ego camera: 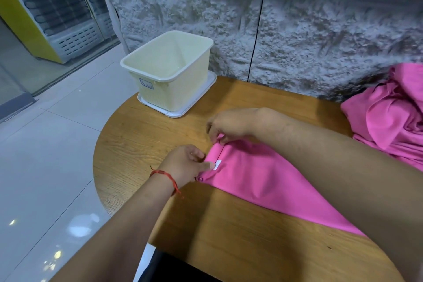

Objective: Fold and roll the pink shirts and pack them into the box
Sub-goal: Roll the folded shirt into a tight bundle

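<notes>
Wooden table (142,144); left hand (185,167) and right hand (231,126), fingers (209,165) in a pinch on 1 pink shirt (263,178).

Shop interior, display fridge (68,36), tiled floor (45,155)

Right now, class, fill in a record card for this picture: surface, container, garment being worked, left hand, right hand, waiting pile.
surface: round wooden table
container: cream plastic box, empty, standing on a white tray at the table's far left edge
garment being worked: pink shirt, folded into a long strip, lying flat
left hand: pinches the strip's end beside the white label
right hand: pinches the far corner of the same end
waiting pile: crumpled pink shirts, far right by the wall
</notes>
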Demonstrator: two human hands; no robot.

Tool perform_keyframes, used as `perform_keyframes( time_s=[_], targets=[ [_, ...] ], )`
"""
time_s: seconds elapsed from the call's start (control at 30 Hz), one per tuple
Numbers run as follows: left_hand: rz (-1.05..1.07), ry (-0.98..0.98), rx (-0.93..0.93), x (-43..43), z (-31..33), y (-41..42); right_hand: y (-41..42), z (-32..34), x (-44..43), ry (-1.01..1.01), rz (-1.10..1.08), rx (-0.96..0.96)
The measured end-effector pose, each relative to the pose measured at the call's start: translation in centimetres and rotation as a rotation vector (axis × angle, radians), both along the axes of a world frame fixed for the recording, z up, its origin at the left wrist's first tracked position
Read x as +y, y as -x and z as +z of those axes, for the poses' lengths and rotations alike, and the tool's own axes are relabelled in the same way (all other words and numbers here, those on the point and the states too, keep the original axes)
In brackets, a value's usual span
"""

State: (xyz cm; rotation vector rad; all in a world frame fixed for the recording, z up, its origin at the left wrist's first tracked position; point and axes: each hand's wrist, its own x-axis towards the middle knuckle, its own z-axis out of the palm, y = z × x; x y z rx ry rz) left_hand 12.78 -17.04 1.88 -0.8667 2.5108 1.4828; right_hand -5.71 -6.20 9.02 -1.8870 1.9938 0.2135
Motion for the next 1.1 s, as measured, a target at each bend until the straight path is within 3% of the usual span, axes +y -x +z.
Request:
perform_keyframes(
  time_s=[0.2,0.43,0.63,0.87,1.0,1.1],
  targets=[
    [-0.214,0.422,-0.136,1.3,1.6,0.6,0.3,-0.5,0.8,0.018,-0.034,-0.030],
    [-0.181,0.748,-0.119,5.4,1.2,0.0,0.1,-0.9,3.0,0.115,-0.066,-0.060],
    [-0.108,0.723,0.019,6.9,-0.3,-0.7,0.4,-1.8,5.2,0.228,0.013,0.016],
    [-0.149,0.902,0.218,7.9,-2.1,-1.1,0.8,0.2,5.7,0.041,0.001,-0.002],
    [-0.164,0.822,0.168,7.7,-1.8,-1.3,0.6,0.5,4.3,0.026,-0.026,0.025],
    [-0.107,0.559,0.364,6.8,-1.5,-2.4,0.4,0.5,3.8,0.025,-0.039,0.084]
  ],
)
